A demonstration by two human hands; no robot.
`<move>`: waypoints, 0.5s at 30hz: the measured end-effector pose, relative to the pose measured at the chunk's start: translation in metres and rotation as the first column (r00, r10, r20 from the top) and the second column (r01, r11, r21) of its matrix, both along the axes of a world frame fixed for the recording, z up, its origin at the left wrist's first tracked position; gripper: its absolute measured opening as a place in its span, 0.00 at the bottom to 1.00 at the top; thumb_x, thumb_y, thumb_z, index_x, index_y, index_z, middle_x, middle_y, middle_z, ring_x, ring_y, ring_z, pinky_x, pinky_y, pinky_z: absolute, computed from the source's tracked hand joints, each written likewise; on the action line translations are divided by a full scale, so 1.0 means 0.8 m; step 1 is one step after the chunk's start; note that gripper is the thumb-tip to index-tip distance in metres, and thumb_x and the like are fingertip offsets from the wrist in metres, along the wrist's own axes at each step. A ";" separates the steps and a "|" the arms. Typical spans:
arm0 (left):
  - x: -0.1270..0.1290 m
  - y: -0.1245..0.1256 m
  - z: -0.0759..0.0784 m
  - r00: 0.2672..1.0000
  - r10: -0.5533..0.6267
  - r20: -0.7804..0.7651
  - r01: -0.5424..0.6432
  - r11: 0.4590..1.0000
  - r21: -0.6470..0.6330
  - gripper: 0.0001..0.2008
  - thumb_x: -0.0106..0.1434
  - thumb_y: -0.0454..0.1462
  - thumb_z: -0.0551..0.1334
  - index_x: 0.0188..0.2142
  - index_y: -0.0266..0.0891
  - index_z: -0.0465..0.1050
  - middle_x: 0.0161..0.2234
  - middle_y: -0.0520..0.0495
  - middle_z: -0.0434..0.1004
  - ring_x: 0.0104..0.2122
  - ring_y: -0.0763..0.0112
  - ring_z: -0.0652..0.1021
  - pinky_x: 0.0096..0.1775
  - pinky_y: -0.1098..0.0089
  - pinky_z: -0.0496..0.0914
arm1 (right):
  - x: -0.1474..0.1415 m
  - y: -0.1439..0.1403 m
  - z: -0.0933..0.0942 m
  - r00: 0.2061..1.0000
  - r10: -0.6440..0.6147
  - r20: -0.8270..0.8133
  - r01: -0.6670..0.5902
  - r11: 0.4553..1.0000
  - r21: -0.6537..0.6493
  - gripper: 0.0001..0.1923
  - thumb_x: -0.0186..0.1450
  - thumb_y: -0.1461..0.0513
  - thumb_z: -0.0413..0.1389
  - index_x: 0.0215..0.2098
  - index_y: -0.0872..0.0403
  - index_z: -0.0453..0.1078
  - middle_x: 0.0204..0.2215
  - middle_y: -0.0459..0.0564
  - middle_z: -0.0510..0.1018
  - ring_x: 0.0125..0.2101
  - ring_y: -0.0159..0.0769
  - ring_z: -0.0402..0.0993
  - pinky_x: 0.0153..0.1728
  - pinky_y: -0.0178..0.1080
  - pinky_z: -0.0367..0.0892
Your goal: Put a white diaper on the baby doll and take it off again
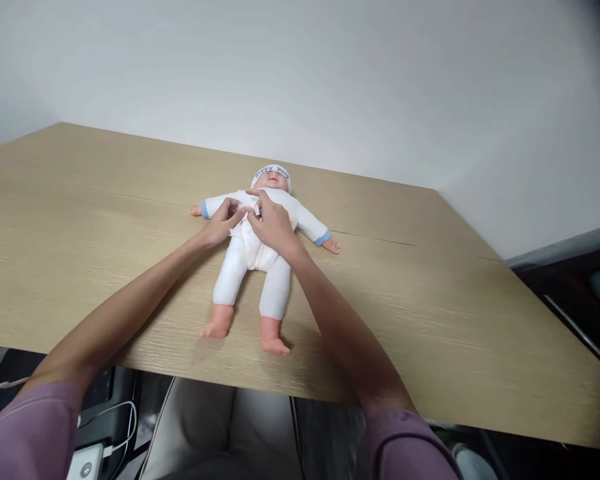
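Observation:
A baby doll (276,293) in a white suit with blue cuffs lies on its back, its head away from me and its arms spread. Around its hips and belly is a white diaper (253,252) with faint yellowish edging. My left hand (225,221) pinches the diaper's upper edge at the doll's waist. Close beside it, the thumb and fingers of my right hand (274,223) are bent onto the front of the diaper's waistband. The two thumbs nearly meet, and my fingers hide part of the waistband.
The doll lies on a wide wooden table (410,313), its near edge just in front of my lap. A white wall (280,80) rises behind. Below the edge at the left are a white device (86,462) and a cable (133,420). Dark objects stand at the far right.

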State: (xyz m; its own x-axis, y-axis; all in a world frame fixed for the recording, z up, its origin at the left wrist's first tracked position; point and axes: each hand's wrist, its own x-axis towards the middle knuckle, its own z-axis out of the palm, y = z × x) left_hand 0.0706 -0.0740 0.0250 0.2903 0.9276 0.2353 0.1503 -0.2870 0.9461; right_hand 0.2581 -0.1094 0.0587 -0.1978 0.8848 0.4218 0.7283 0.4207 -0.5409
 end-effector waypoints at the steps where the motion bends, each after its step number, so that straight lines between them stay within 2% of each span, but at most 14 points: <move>1: 0.000 0.001 -0.003 1.000 -0.026 -0.008 0.026 1.000 0.004 0.23 0.73 0.57 0.70 0.42 0.43 0.67 0.34 0.53 0.69 0.34 0.69 0.70 0.38 0.68 0.66 | 0.000 0.000 -0.001 1.000 -0.005 0.001 0.005 1.000 0.002 0.23 0.79 0.61 0.55 0.71 0.54 0.70 0.44 0.52 0.85 0.44 0.47 0.81 0.51 0.48 0.75; 5: 0.000 0.006 -0.008 0.999 -0.023 -0.033 0.024 1.000 0.016 0.26 0.71 0.61 0.69 0.38 0.43 0.65 0.31 0.54 0.64 0.31 0.69 0.66 0.36 0.67 0.63 | -0.002 -0.001 -0.003 0.999 -0.032 -0.014 0.033 0.998 0.060 0.25 0.75 0.71 0.52 0.68 0.57 0.69 0.50 0.56 0.83 0.49 0.45 0.79 0.56 0.47 0.74; 7: 0.002 0.003 -0.006 0.997 0.054 -0.062 -0.053 0.998 0.022 0.26 0.72 0.61 0.67 0.39 0.44 0.66 0.32 0.53 0.66 0.33 0.68 0.68 0.37 0.67 0.65 | -0.003 -0.004 -0.002 0.998 -0.053 -0.043 0.058 0.992 0.116 0.27 0.73 0.75 0.48 0.67 0.58 0.69 0.56 0.59 0.80 0.54 0.44 0.77 0.59 0.46 0.72; 9: 0.006 -0.007 0.001 0.978 0.188 -0.091 -0.185 0.982 0.039 0.24 0.76 0.61 0.61 0.42 0.44 0.67 0.36 0.50 0.70 0.36 0.65 0.72 0.40 0.67 0.67 | -0.004 -0.014 0.002 0.994 -0.061 -0.087 0.075 0.983 0.168 0.27 0.73 0.76 0.46 0.66 0.57 0.69 0.57 0.59 0.79 0.55 0.43 0.76 0.61 0.46 0.72; 11: 0.010 -0.029 0.014 0.924 0.367 -0.103 -0.357 0.928 0.110 0.21 0.80 0.59 0.57 0.46 0.44 0.69 0.44 0.44 0.75 0.42 0.63 0.75 0.45 0.65 0.70 | -0.004 -0.032 0.007 0.988 -0.067 -0.141 0.096 0.972 0.216 0.24 0.75 0.75 0.45 0.62 0.55 0.71 0.55 0.58 0.79 0.52 0.43 0.77 0.60 0.46 0.73; 13: 0.012 -0.063 0.030 0.861 0.500 -0.090 -0.470 0.851 0.234 0.18 0.82 0.55 0.56 0.49 0.44 0.70 0.52 0.41 0.77 0.47 0.60 0.76 0.51 0.62 0.71 | -0.001 -0.062 0.012 0.983 -0.065 -0.174 0.109 0.960 0.258 0.20 0.78 0.72 0.44 0.57 0.53 0.72 0.52 0.57 0.79 0.50 0.43 0.78 0.59 0.47 0.74; 15: 0.012 -0.104 0.046 0.855 0.509 -0.101 -0.447 0.821 0.355 0.17 0.83 0.53 0.56 0.48 0.44 0.71 0.53 0.41 0.80 0.48 0.58 0.76 0.54 0.59 0.70 | 0.006 -0.101 0.011 0.984 -0.044 -0.173 0.092 0.956 0.278 0.16 0.80 0.68 0.44 0.54 0.50 0.73 0.50 0.56 0.79 0.47 0.44 0.78 0.57 0.47 0.76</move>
State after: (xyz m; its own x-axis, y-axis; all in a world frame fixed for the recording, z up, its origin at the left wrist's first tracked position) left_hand 0.0800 -0.1568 0.0614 -0.1046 0.8487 0.5184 0.5065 -0.4031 0.7622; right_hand 0.2626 -0.1903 0.0678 -0.0488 0.7330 0.6785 0.6721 0.5266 -0.5206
